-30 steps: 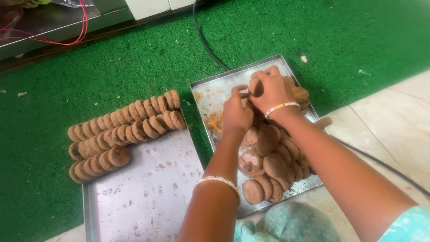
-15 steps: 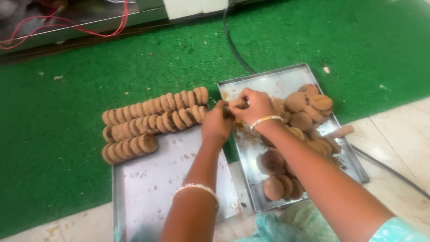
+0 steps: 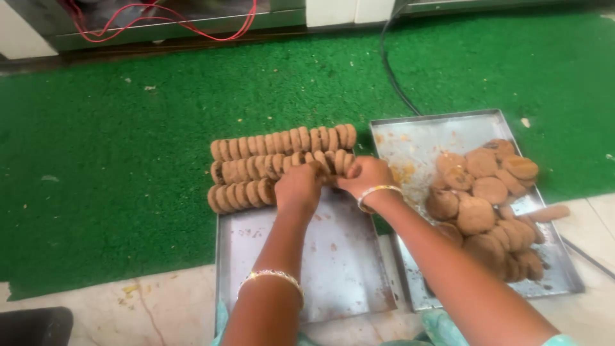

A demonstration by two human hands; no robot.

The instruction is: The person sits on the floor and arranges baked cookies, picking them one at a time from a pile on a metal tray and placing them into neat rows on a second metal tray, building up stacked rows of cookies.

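Green matting covers the floor, with pale tile at its near edge, and two steel trays lie across both. Both sets of fingers [image 3: 320, 172] are curled shut around the end of the middle row of brown discs [image 3: 282, 165], which stand on edge on the left tray [image 3: 307, 269]; how many discs they pinch cannot be told, since the knuckles hide the tips. The left hand [image 3: 298, 187] and the right hand [image 3: 366, 176] sit nearly touching, palms down, wrists bent toward the rows, each wearing a bangle. Just beyond the fingers runs a full far row; the middle row reaches them; the near row, just left of them, stops short. By my judgement about a third of the left tray is filled, its near part bare. To the right of the fingers, the right tray [image 3: 448, 128] holds a loose heap of discs [image 3: 490, 205] not yet stacked, its far corner bare apart from crumbs. One disc [image 3: 548, 213] lies off its right rim.
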